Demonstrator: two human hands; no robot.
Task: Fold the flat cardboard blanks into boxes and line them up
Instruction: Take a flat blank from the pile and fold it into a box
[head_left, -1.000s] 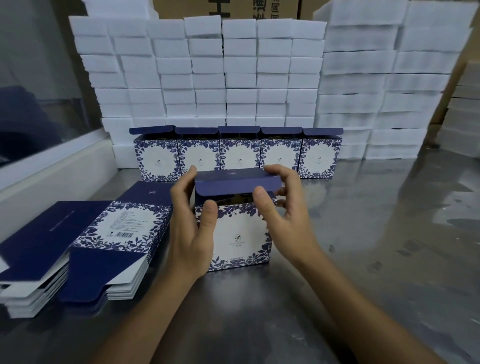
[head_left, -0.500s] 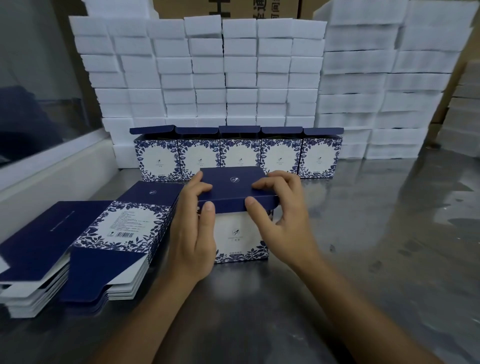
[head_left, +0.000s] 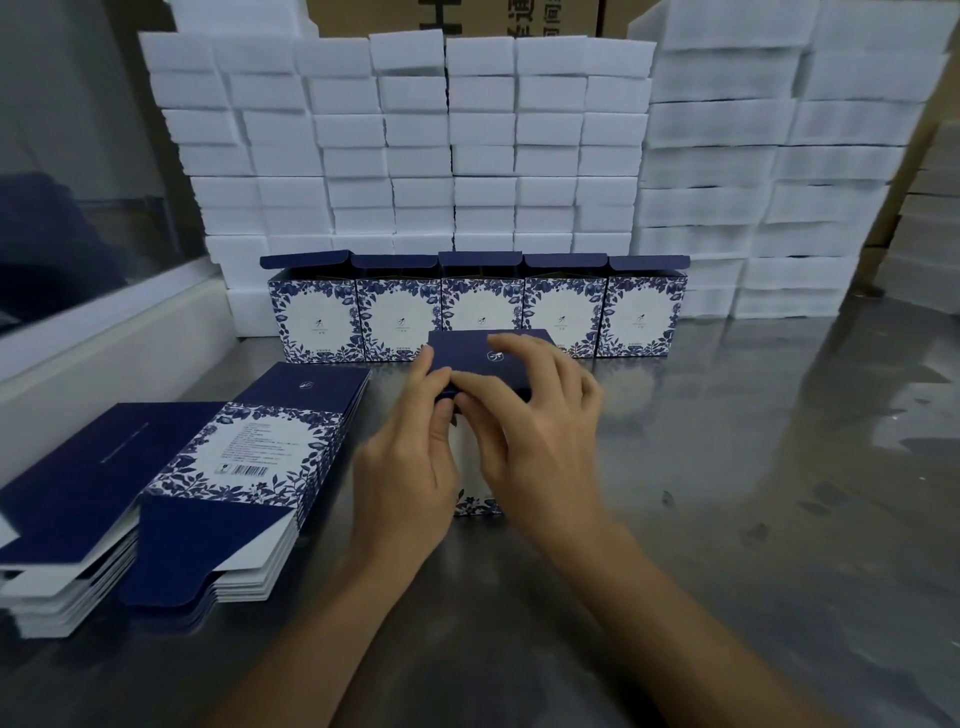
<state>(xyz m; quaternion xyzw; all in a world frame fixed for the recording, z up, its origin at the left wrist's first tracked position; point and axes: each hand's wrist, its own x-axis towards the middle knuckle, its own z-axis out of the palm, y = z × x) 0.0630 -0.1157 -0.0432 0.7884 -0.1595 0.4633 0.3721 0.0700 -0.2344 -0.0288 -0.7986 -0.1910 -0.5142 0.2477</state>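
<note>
Though half hidden, box (head_left: 485, 364) under both hands' curled fingers (head_left: 470, 395), lid edge pinched.

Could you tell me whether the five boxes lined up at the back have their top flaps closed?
No, all five boxes in the row stand with their dark blue top flaps raised open.

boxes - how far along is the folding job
Done: five folded boxes stand in a row against the white foam blocks, top flaps open. In hand: a sixth box, left hand and right hand pressing its navy flap shut. Left: a stack of flat blanks beside it.
</note>
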